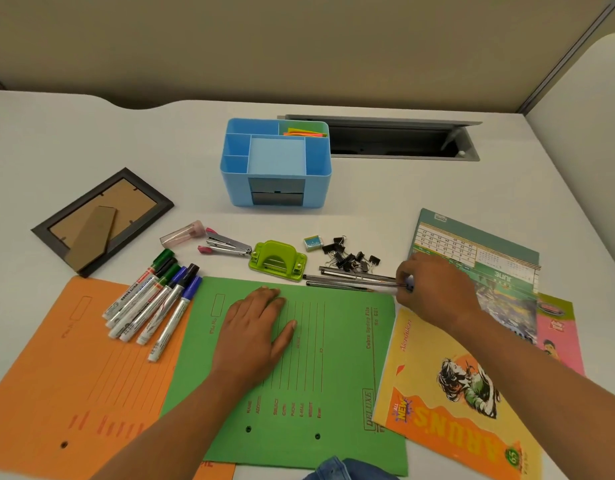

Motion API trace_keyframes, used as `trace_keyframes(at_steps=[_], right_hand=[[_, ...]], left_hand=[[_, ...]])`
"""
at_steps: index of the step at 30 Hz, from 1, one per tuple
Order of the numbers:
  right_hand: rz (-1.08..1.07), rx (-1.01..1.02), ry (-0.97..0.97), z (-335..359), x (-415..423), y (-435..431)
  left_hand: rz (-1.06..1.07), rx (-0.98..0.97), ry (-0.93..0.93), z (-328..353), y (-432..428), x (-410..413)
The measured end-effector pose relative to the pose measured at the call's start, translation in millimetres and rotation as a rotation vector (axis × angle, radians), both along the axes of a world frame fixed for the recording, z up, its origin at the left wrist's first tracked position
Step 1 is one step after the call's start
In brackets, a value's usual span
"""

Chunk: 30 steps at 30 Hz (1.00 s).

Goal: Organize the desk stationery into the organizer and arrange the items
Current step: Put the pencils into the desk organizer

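Care was needed: pens (pixel 351 280) were pinched endwise by the right hand (pixel 437 289) and should be bunched before lifting; the left hand (pixel 254 330) was laid flat on the green folder (pixel 333 358).

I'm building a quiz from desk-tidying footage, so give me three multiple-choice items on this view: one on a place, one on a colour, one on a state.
1. The whiteboard markers lie:
A. on the orange paper folder
B. on a chair
C. in a cup

2. The plastic hole punch is:
A. red
B. lime green
C. black

3. The left hand is:
A. curled in a fist
B. holding scissors
C. flat on the green paper folder

Answers:
1. A: their barrels rest across the orange sheet.
2. B: its body shows bright yellow-green.
3. C: its fingers lie straight, palm down.
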State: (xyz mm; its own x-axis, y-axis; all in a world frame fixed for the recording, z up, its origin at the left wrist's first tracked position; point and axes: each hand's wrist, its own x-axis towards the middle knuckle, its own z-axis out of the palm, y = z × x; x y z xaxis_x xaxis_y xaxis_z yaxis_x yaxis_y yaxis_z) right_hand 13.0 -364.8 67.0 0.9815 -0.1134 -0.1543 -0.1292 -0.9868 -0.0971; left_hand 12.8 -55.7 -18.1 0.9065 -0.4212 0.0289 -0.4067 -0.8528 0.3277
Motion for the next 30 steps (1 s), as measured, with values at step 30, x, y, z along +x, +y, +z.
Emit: trace_keyframes(at_steps=[30], right_hand=[[-0.104, 0.782, -0.335, 94.5, 17.6, 87.5]], left_hand=[[0.159, -0.654, -0.408, 205.8, 13.8, 141.0]])
